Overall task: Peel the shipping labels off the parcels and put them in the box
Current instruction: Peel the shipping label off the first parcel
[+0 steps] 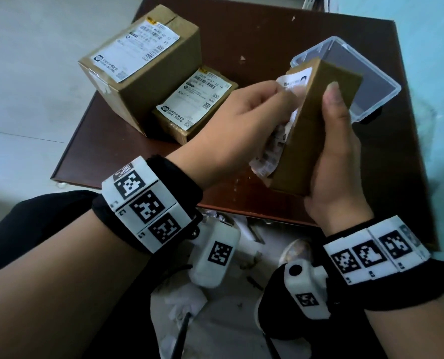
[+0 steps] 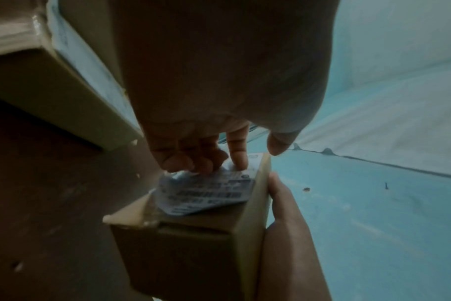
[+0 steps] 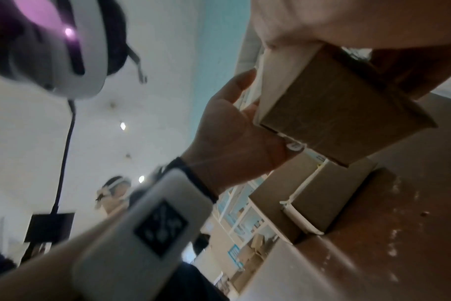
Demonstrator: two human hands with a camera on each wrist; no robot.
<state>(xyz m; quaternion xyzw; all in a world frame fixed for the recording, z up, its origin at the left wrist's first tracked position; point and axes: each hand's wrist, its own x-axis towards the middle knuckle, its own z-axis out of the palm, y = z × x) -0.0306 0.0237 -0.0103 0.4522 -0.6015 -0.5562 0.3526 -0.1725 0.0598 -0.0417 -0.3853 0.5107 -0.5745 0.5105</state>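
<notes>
My right hand (image 1: pixel 337 151) grips a small brown parcel (image 1: pixel 316 120) upright above the table, thumb on its right face. A white shipping label (image 1: pixel 267 156) hangs crumpled and partly peeled from its left face. My left hand (image 1: pixel 272 97) pinches the label near its top. In the left wrist view my left fingers (image 2: pixel 206 160) curl onto the label (image 2: pixel 206 193) on the parcel (image 2: pixel 193 244). The right wrist view shows the parcel (image 3: pixel 335 106) from below. A clear plastic box (image 1: pixel 371 81) stands open just behind it.
Two more labelled parcels stand on the brown table (image 1: pixel 280 29): a large one (image 1: pixel 140 66) at the back left and a smaller one (image 1: pixel 195 104) in front of it. Paper scraps (image 1: pixel 179 301) lie on the floor under the table's near edge.
</notes>
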